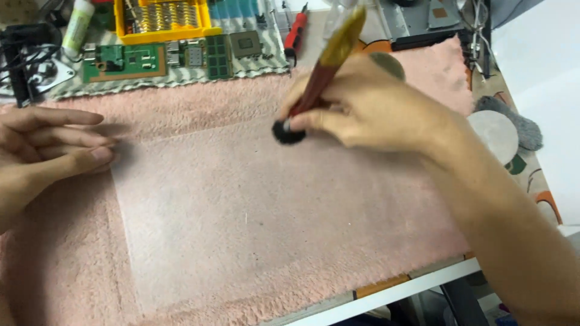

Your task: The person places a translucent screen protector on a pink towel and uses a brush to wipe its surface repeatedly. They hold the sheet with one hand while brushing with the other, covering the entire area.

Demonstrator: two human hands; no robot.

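Note:
My right hand (pixel 368 108) grips a brush (pixel 326 63) with a red and gold handle; its dark bristle tip (pixel 287 133) presses on the upper edge of a clear, frosted plastic sheet (pixel 241 217). The sheet lies flat on a pink fluffy towel (pixel 199 102). My left hand (pixel 45 145) rests flat on the towel, its fingertips touching the sheet's upper left corner.
Behind the towel lie a green circuit board (pixel 124 60), memory modules (pixel 219 55), a processor chip (pixel 246 43), a yellow parts tray (pixel 163 18) and a red-handled tool (pixel 295 33). A white round pad (pixel 495 136) and grey fuzzy piece (pixel 525 124) sit right. The table's front edge (pixel 399 287) runs below.

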